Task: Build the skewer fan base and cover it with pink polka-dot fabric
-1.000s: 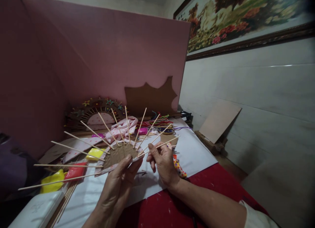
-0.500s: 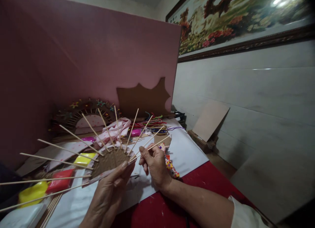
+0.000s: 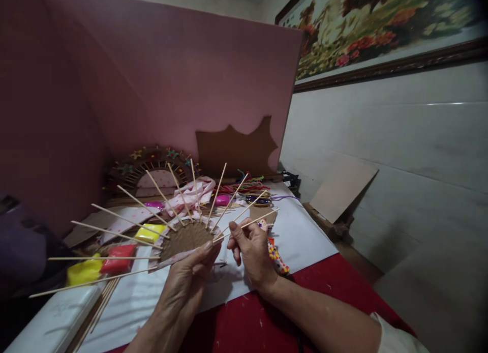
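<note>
A brown cardboard half-disc (image 3: 186, 242) with a pale pink cloth edging is held up above the table. Several thin wooden sticks (image 3: 161, 194) fan out from its curved edge. My left hand (image 3: 194, 274) grips the half-disc at its right corner, thumb on top. Against the rightmost stick (image 3: 263, 218), my right hand (image 3: 249, 248) is closed, thumb and forefinger pinching it near its middle. That stick's lower end reaches the half-disc beside my left thumb.
Yellow (image 3: 151, 233) and red (image 3: 118, 258) packets lie at left by a white box (image 3: 51, 317). Behind stands a decorated cardboard arch (image 3: 152, 159). Scissors (image 3: 259, 199), pink cloth (image 3: 202, 186) and a flowered fabric piece (image 3: 275, 254) lie on white paper (image 3: 305, 241) over a red tablecloth (image 3: 328, 287).
The view has swung left, so everything sits further right in the picture. Both hands keep their grip on the half-disc and the stick.
</note>
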Action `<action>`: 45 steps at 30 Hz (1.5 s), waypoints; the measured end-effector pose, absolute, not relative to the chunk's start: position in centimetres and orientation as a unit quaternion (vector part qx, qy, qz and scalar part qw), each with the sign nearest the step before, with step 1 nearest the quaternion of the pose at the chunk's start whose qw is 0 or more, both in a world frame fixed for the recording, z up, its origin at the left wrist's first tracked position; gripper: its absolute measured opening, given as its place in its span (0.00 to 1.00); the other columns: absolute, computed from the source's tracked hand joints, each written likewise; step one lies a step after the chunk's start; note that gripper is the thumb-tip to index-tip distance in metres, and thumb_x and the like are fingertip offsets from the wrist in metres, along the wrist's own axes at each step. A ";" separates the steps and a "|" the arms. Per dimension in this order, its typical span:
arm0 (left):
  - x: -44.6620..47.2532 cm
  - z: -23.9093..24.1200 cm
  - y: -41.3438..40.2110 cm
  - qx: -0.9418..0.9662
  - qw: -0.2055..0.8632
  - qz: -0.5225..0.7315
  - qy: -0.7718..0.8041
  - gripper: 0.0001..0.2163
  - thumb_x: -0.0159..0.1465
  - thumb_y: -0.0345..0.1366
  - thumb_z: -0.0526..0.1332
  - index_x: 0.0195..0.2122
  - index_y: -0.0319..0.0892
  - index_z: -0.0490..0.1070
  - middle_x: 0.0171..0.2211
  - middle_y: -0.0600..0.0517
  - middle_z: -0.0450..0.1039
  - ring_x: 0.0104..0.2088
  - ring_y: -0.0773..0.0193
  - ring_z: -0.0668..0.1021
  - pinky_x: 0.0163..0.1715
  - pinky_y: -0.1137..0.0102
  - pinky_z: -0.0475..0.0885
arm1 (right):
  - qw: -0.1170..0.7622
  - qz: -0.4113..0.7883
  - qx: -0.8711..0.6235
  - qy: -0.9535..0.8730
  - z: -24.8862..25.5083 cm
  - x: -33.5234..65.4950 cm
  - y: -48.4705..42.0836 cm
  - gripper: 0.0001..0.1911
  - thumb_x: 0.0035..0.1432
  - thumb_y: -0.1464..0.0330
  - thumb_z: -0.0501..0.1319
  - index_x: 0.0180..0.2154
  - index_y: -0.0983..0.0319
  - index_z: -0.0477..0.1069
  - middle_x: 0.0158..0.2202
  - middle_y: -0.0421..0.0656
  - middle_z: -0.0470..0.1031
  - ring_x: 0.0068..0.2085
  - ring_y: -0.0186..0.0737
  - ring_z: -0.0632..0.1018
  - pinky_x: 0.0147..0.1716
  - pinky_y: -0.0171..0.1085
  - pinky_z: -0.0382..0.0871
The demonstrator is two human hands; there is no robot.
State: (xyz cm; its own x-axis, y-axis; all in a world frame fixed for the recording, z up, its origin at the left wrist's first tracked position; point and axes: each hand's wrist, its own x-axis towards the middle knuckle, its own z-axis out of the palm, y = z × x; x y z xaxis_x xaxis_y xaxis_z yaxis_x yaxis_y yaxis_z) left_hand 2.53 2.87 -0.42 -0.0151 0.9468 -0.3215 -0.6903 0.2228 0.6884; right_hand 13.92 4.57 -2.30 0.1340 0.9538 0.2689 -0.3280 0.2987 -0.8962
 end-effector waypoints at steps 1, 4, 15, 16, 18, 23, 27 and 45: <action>2.5 -0.5 2.9 0.166 0.680 0.602 0.384 0.07 0.52 0.17 0.58 0.26 0.27 0.75 0.32 0.38 0.77 0.36 0.60 0.79 0.41 0.73 0.73 | 0.669 0.479 -0.347 -0.451 -2.4 13.9 4.6 0.15 0.54 0.61 0.60 0.26 0.61 0.57 0.16 0.33 0.68 0.10 0.23 0.60 0.07 0.24 0.48; 2.5 -0.7 2.9 0.154 0.676 0.607 0.388 0.07 0.51 0.17 0.58 0.24 0.28 0.75 0.30 0.38 0.78 0.34 0.60 0.79 0.40 0.73 0.73 | 0.670 0.476 -0.350 -0.451 -2.4 13.9 4.5 0.15 0.54 0.60 0.60 0.26 0.61 0.58 0.16 0.33 0.68 0.10 0.23 0.60 0.08 0.25 0.48; 2.8 0.1 2.6 0.149 0.657 0.613 0.412 0.08 0.50 0.16 0.58 0.21 0.30 0.74 0.27 0.40 0.77 0.31 0.62 0.79 0.33 0.76 0.75 | 0.666 0.483 -0.351 -0.448 -2.4 13.8 4.4 0.15 0.53 0.60 0.60 0.26 0.61 0.58 0.16 0.33 0.68 0.10 0.22 0.60 0.08 0.25 0.48; 2.8 0.2 2.6 0.150 0.655 0.613 0.416 0.08 0.50 0.16 0.58 0.21 0.30 0.74 0.26 0.40 0.77 0.31 0.63 0.79 0.32 0.77 0.74 | 0.666 0.485 -0.350 -0.446 -2.4 13.8 4.4 0.15 0.53 0.60 0.60 0.26 0.62 0.58 0.16 0.33 0.68 0.10 0.22 0.60 0.08 0.25 0.48; 2.7 0.2 2.5 0.152 0.650 0.615 0.420 0.08 0.51 0.16 0.58 0.21 0.30 0.74 0.26 0.41 0.77 0.30 0.64 0.79 0.31 0.78 0.74 | 0.667 0.487 -0.348 -0.443 -2.4 13.8 4.4 0.15 0.53 0.60 0.60 0.26 0.62 0.58 0.16 0.33 0.68 0.10 0.22 0.60 0.08 0.25 0.48; 2.6 0.0 2.6 0.159 0.662 0.613 0.401 0.06 0.50 0.17 0.59 0.23 0.27 0.74 0.27 0.39 0.77 0.32 0.61 0.79 0.35 0.76 0.74 | 0.668 0.497 -0.339 -0.438 -2.3 13.7 4.2 0.15 0.54 0.59 0.59 0.26 0.61 0.57 0.16 0.33 0.69 0.10 0.23 0.60 0.08 0.26 0.48; 2.6 0.2 2.6 0.144 0.661 0.615 0.405 0.06 0.51 0.16 0.58 0.24 0.26 0.74 0.29 0.37 0.77 0.33 0.60 0.79 0.36 0.75 0.74 | 0.680 0.494 -0.340 -0.422 -2.3 13.9 4.3 0.16 0.55 0.58 0.58 0.26 0.61 0.57 0.16 0.33 0.68 0.10 0.24 0.60 0.08 0.25 0.48; 2.6 -0.2 3.0 0.152 0.655 0.614 0.412 0.07 0.50 0.16 0.58 0.23 0.29 0.74 0.28 0.40 0.77 0.34 0.60 0.79 0.37 0.73 0.75 | 0.671 0.480 -0.354 -0.442 -2.2 14.0 4.7 0.14 0.55 0.60 0.58 0.26 0.61 0.57 0.15 0.32 0.67 0.10 0.24 0.60 0.08 0.25 0.48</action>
